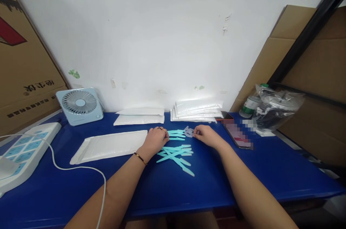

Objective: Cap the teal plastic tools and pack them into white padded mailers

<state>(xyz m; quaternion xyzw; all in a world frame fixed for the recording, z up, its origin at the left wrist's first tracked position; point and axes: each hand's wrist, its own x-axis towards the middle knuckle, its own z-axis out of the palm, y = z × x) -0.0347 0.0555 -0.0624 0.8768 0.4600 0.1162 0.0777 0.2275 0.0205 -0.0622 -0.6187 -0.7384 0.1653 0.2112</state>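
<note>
Turquoise eyebrow razors (176,157) lie crossed in a loose pile on the blue table. Above this pile, several more eyebrow razors (175,134) lie side by side, pointing right. My left hand (156,138) is closed at their left ends, its fingers curled and partly hiding what they grip. A small heap of lavender blade caps (188,132) sits at the razors' right tips. At the heap's right edge, the thumb and forefinger of my right hand (204,134) pinch together on a lavender cap, mostly hidden by the fingers.
White padded mailers (197,110) are stacked by the wall; another mailer (113,145) lies left. A blue fan (79,106) and a power strip (24,153) with a white cable stand further left. On the right are a phone (238,133), a bottle (250,106) and a plastic bag (275,110).
</note>
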